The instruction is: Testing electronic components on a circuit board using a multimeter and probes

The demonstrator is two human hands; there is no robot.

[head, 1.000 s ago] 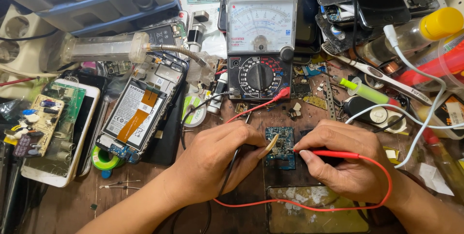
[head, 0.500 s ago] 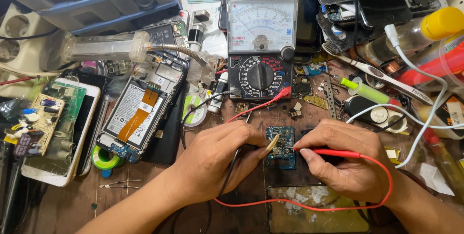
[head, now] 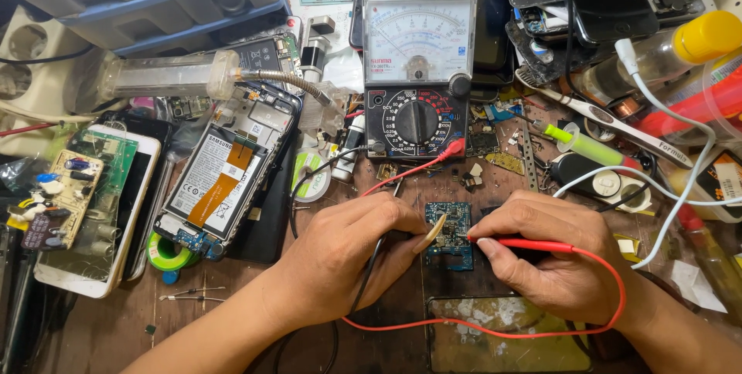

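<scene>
Small circuit board [head: 450, 235] sits between left hand [head: 348, 254] and right hand [head: 553, 262]; multimeter [head: 418, 73] behind it, opened phone [head: 224, 173] to the left.

A worn brown wooden workbench [head: 116, 328] is seen crowded with parts. At centre, a small blue circuit board [head: 450, 235] is laid flat on it. An analogue multimeter [head: 418, 73] is placed at upper centre. An opened phone with exposed battery [head: 224, 177] is set at centre left, beside a green tape roll [head: 165, 254]. A white phone [head: 100, 212] is laid at far left. What may be a cracked glass panel [head: 506, 335] is found at bottom centre.
</scene>
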